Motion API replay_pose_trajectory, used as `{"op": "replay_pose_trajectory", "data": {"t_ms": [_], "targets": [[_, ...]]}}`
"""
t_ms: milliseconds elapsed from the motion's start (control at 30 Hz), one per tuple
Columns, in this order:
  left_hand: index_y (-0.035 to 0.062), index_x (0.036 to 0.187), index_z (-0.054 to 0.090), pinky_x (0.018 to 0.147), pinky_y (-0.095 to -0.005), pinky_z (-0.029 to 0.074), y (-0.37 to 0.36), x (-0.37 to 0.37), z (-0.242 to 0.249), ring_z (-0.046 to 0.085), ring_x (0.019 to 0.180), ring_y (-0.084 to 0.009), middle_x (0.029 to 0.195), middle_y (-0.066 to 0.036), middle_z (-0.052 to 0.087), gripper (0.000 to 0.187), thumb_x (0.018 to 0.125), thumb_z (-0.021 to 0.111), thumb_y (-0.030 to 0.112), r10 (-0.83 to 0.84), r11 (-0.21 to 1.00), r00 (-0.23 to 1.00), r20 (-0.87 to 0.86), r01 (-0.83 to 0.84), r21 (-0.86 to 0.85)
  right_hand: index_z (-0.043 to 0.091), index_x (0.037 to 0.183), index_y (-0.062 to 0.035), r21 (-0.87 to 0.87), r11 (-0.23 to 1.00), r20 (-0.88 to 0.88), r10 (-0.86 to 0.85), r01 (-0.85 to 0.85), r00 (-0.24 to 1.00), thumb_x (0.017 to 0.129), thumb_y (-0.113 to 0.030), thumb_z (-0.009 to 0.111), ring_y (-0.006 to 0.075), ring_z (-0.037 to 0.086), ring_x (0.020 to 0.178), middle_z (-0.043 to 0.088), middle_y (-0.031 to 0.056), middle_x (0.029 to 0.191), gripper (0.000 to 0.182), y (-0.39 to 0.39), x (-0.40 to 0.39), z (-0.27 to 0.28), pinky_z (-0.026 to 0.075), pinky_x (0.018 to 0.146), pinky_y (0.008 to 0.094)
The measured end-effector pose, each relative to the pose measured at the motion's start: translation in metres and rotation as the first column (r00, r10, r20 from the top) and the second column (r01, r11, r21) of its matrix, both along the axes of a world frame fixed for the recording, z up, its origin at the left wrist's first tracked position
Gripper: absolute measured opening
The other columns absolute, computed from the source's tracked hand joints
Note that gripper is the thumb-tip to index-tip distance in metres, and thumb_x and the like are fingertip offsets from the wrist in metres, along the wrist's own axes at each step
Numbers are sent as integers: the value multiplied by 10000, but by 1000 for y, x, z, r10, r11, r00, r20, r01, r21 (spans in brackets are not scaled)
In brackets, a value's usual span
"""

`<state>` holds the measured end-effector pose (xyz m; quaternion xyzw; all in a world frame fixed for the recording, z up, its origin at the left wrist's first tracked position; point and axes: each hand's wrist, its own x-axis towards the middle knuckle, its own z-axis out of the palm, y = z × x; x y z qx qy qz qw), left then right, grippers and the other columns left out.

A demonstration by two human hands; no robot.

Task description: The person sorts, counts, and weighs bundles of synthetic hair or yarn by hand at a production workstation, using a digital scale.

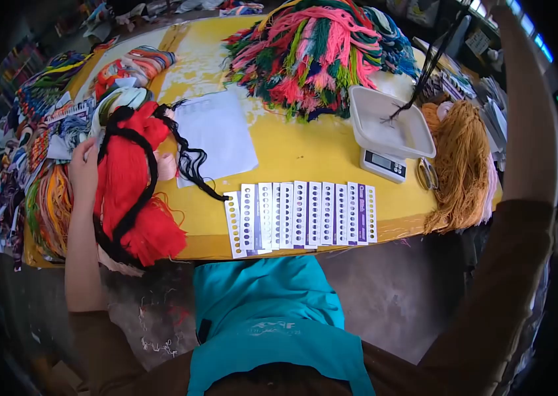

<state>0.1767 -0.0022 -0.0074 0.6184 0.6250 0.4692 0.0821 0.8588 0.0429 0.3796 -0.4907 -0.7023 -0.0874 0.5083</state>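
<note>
Bare yellow table (305,155) is lying open between the white paper sheet (216,135) and the scale (388,135), giving a hand a clear path from the near edge toward the multicoloured yarn heap (318,56). The row of punched cards (302,214) is occupying the near edge. On the left, the red and black yarn bundle (134,178) and the left hand (84,168) are blocking access. On the right, the orange yarn hank (460,162) is closing the table end, and black strands (424,69) are hanging into the scale tray.
</note>
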Motion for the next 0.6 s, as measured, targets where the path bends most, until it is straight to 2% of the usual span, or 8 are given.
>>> {"op": "replay_pose_trajectory", "data": {"t_ms": [67,133,233,300,333,400,533,600], "targets": [[-13,1227,563,990,-308,400,7,-7,-2,550,1136,-236,1220,-129,593,349,931,557,172,42,999,986,-159,-38,28,660,938,-90,-174,979,92,-92,107,991,916,-196,524,103,366,438,469,-8,566,173,32,47,-55,259,403,274],[29,1259,548,1035,-342,367,17,-19,-11,506,1206,-290,1262,-164,554,405,884,593,175,5,999,973,-232,-13,-32,671,897,-81,-366,886,370,-143,286,918,883,-202,551,169,482,552,548,56,652,171,23,72,-147,360,504,324],[7,1251,554,1032,-355,380,15,-2,-5,531,1193,-308,1251,-185,579,439,873,603,224,-50,995,968,-246,26,-100,689,835,-68,-573,670,677,63,472,733,832,-211,591,268,656,723,666,153,782,173,-21,78,-266,513,656,398],[3,1246,559,1006,-348,406,18,1,-5,550,1176,-292,1236,-188,591,430,870,609,206,-133,985,978,-162,112,-132,646,773,-55,-269,778,818,-127,568,561,829,-256,575,385,635,728,651,174,758,220,-65,58,-309,505,651,451],[0,1231,567,964,-348,441,22,2,-9,585,1128,-281,1200,-189,612,411,869,613,188,-140,983,985,-99,126,-131,634,799,-70,-275,768,734,-221,578,642,824,-269,593,371,632,746,650,163,771,205,-84,43,-320,498,651,465],[-8,1199,580,929,-354,466,21,10,-4,617,1073,-279,1126,-187,646,381,868,614,177,-137,982,989,-55,128,-138,644,855,-76,-248,737,742,-273,629,613,791,-215,644,336,626,866,659,143,866,153,-109,32,-337,496,745,450],[-16,1092,626,871,-365,485,18,16,13,640,989,-317,1018,-194,671,308,865,606,191,-21,992,987,-157,1,-122,581,1192,-48,-363,756,762,-97,545,641,680,-80,736,353,375,1311,463,142,1366,535,-165,-7,-334,349,1053,450],[-18,1057,635,829,-390,485,25,6,19,637,943,-342,979,-194,669,294,868,596,204,-5,990,965,-264,-33,-141,535,1246,-52,-278,840,744,-119,466,657,700,-57,714,364,319,1355,399,151,1423,574,-171,-26,-325,325,1076,455]]}}
